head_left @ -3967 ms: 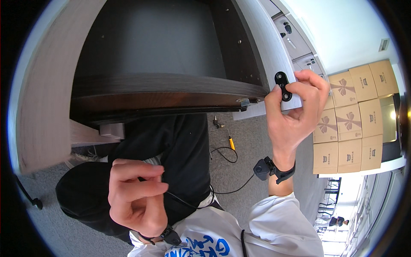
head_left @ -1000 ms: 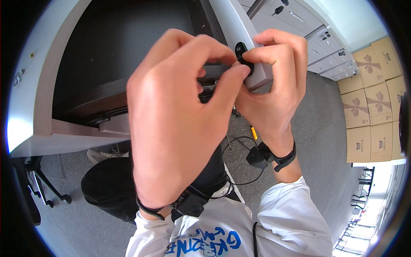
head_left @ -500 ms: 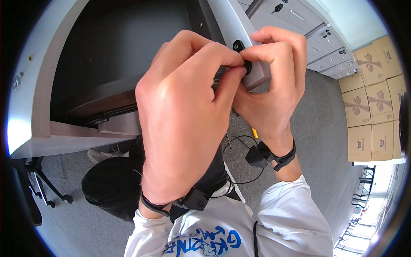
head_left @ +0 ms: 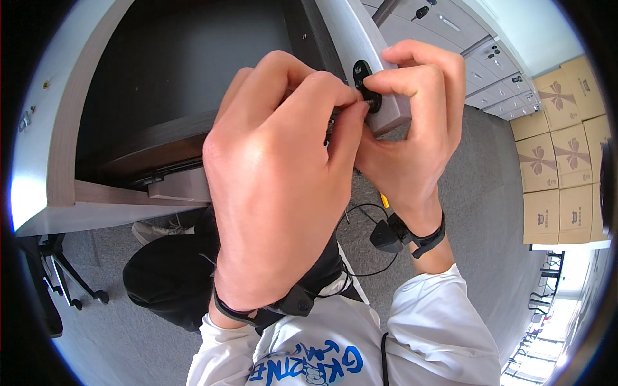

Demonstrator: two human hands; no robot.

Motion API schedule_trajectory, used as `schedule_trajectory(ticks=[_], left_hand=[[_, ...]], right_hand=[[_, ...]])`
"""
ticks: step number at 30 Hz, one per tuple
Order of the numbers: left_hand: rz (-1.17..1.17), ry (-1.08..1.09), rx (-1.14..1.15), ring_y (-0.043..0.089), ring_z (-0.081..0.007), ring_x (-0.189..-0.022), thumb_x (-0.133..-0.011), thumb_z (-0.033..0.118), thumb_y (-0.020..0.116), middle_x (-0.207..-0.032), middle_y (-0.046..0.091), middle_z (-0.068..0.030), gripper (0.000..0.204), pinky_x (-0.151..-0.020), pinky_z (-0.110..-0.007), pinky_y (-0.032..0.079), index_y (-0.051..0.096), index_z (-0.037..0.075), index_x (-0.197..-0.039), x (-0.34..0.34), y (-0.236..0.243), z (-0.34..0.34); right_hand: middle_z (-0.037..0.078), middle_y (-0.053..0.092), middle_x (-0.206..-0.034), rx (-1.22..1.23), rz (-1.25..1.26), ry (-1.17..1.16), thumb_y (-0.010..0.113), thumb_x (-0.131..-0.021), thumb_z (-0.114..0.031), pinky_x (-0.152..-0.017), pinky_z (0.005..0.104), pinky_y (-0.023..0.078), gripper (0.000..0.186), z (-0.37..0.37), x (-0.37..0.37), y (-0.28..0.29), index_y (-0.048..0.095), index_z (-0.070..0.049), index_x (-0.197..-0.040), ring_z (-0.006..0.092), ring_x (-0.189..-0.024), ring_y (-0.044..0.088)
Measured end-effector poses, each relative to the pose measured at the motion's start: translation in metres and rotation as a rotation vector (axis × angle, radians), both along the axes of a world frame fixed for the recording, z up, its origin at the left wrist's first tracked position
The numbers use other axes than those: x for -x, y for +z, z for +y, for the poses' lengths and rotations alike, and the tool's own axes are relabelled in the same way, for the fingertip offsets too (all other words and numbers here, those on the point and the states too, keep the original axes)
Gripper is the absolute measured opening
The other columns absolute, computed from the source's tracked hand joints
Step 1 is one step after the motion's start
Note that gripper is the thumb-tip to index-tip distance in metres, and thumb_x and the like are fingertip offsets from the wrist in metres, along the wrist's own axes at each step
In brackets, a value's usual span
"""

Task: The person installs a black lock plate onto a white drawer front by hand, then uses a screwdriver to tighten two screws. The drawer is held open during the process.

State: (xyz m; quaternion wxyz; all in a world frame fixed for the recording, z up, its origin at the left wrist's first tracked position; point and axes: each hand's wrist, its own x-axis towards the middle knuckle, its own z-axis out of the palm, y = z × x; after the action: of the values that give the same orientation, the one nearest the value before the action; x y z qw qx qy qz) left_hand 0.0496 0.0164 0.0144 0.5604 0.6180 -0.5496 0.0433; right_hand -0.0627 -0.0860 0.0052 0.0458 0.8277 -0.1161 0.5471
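Note:
An open drawer (head_left: 212,122) with a dark inside lies before me. On the edge of its pale drawer front (head_left: 390,114) sits a black oval plate (head_left: 361,68) with rounded ends. My left hand (head_left: 270,148) pinches thumb and forefinger together at the plate's near end; whatever is between the fingertips is too small to name. Curled around the drawer front's near corner is my right hand (head_left: 415,128), its forefinger tip beside the black plate and its thumb partly behind my left hand. Both wrists wear black straps with small black devices.
Grey cabinets (head_left: 444,29) with keys in their locks stand at the far right. Stacked cardboard boxes (head_left: 557,154) are along the right side. A black cable (head_left: 380,273) loops below my right wrist. A wheeled chair base (head_left: 61,270) stands at left on grey carpet.
My left fingertips have drawn back slightly to the left and down, so more of the black plate shows. My right hand has shifted a little to the right.

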Motion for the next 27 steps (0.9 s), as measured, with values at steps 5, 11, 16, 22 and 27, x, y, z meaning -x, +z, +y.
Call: schedule_trajectory(ticks=[5,11,16,22,27], left_hand=[[0.025,-0.010,0.000,0.061,-0.0122,-0.069,-0.080,-0.004,0.077,-0.083,0.068,-0.0056,0.009,-0.064,-0.024,0.049,0.072,-0.003,-0.087,-0.0009,-0.0006,-0.0013],[0.104,-0.020,0.010,0.061,-0.0113,-0.071,-0.080,-0.004,0.076,-0.083,0.069,-0.0050,0.009,-0.066,-0.023,0.048,0.073,-0.003,-0.088,0.0014,-0.0009,-0.0004],[0.142,-0.038,0.007,0.059,-0.0105,-0.071,-0.080,-0.003,0.076,-0.084,0.070,-0.0040,0.008,-0.067,-0.023,0.046,0.073,-0.002,-0.088,0.0035,-0.0004,0.0011],[0.146,-0.028,-0.021,0.056,-0.0094,-0.070,-0.079,-0.003,0.075,-0.081,0.068,-0.0021,0.009,-0.065,-0.023,0.043,0.073,-0.001,-0.088,0.0033,0.0015,-0.0016],[0.162,-0.052,-0.070,0.054,-0.0090,-0.069,-0.078,-0.003,0.075,-0.081,0.069,-0.0011,0.012,-0.065,-0.023,0.042,0.074,0.000,-0.089,0.0027,0.0060,0.0009]], right_hand=[[0.012,0.053,-0.106,0.015,0.007,-0.017,0.077,-0.051,0.015,-0.061,0.0327,0.047,0.045,-0.0004,0.0009,0.0000,0.059,-0.006,-0.086,0.0239,-0.075,0.056],[0.012,0.053,-0.106,-0.003,0.014,-0.020,0.078,-0.050,0.015,-0.062,0.0333,0.047,0.045,0.0012,0.0013,0.0003,0.059,-0.006,-0.086,0.0248,-0.077,0.057],[0.012,0.053,-0.106,-0.006,0.006,-0.008,0.077,-0.050,0.015,-0.062,0.0333,0.047,0.046,0.0004,0.0017,-0.0005,0.059,-0.006,-0.086,0.0247,-0.077,0.056],[0.014,0.062,-0.109,-0.031,0.035,-0.065,0.077,-0.057,0.009,-0.079,0.0356,0.055,0.039,0.0030,0.0061,-0.0014,0.064,-0.005,-0.091,0.0279,-0.093,0.063],[0.014,0.062,-0.109,-0.034,0.026,-0.061,0.077,-0.056,0.009,-0.076,0.0342,0.053,0.041,0.0029,0.0063,-0.0025,0.064,-0.006,-0.092,0.0269,-0.092,0.062]])
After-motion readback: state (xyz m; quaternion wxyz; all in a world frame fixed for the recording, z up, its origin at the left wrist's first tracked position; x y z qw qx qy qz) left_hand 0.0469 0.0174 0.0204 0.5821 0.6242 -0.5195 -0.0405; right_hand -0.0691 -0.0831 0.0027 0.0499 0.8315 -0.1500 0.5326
